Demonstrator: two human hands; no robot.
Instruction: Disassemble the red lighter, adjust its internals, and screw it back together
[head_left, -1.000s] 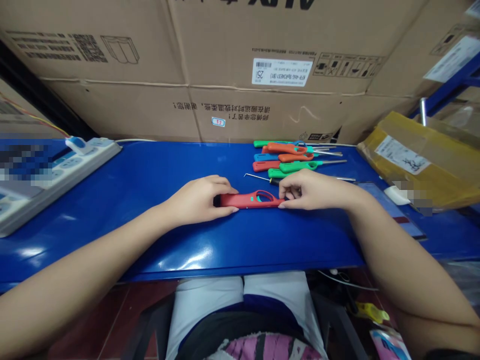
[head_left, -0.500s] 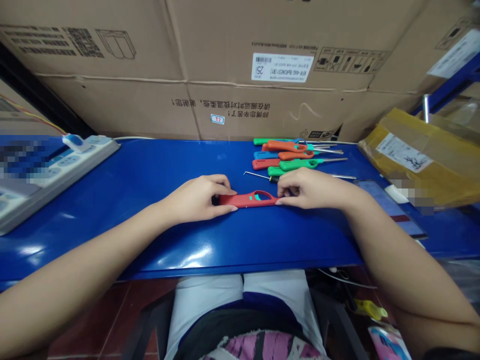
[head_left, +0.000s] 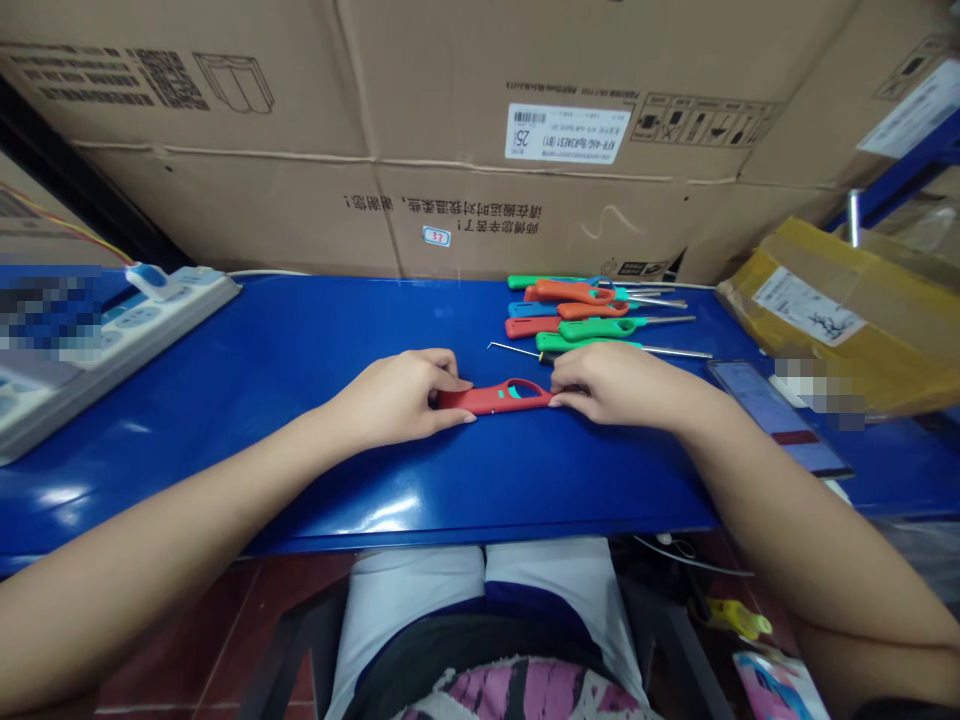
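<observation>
A red long-nosed lighter (head_left: 491, 400) with a green trigger lies sideways between my hands, low over the blue table. My left hand (head_left: 409, 397) is closed around its handle end, thumb at the front side. At the opposite end, past the trigger loop, my right hand (head_left: 600, 383) pinches the lighter; my fingers hide its nozzle part. Just behind the right hand, a thin pick with a bent tip (head_left: 514, 350) lies on the table. Beyond it is a pile of lighters in green, orange, blue and red, including a green lighter (head_left: 596, 329) and an orange lighter (head_left: 574, 291).
A white power strip (head_left: 180, 290) with a plug runs along the left. A phone (head_left: 776, 415) lies right of my right arm, near a yellow taped parcel (head_left: 862, 300). A large cardboard box (head_left: 300, 210) stands upright behind the blue table (head_left: 315, 330).
My right hand has shifted very slightly left and toward me, still pinching the lighter's end. The left hand keeps its hold and the lighter stays nearly in place.
</observation>
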